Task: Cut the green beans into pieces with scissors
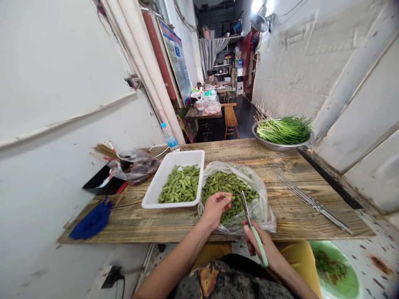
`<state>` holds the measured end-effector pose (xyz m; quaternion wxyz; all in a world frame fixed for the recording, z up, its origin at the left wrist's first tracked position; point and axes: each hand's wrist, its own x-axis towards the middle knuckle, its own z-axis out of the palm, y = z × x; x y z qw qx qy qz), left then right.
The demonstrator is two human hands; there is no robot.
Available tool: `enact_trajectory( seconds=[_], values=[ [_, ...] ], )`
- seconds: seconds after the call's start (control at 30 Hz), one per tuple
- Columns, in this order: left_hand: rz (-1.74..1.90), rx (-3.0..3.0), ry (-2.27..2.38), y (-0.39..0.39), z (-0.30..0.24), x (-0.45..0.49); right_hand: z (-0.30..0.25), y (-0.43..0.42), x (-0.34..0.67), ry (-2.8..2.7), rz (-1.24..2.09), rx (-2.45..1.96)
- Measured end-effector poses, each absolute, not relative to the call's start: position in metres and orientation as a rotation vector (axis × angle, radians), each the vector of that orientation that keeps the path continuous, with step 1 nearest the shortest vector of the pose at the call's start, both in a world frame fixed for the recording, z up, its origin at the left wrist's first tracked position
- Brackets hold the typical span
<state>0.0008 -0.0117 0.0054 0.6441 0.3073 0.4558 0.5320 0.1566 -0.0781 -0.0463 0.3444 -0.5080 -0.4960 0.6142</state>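
Over the clear bag (264, 209) of green pods (222, 180), the left hand (215, 209) pinches its grip on one pod (233, 198). At the bag's near right edge, the right hand (268, 247) clamps its grip on green-handled scissors (259, 244).

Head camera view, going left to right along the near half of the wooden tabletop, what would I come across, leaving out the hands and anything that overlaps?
Blue cloth → white plastic tub of edamame pods → clear plastic bag of edamame pods → thin metal skewers.
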Motion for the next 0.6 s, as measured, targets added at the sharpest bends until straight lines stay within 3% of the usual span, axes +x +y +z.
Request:
enact_trajectory(
  seconds=[0.6],
  values=[
    [0.758,1.235,1.210,-0.018,0.012,-0.006,-0.019,-0.074,0.166,-1.652,1.336,-1.380]
  ],
)
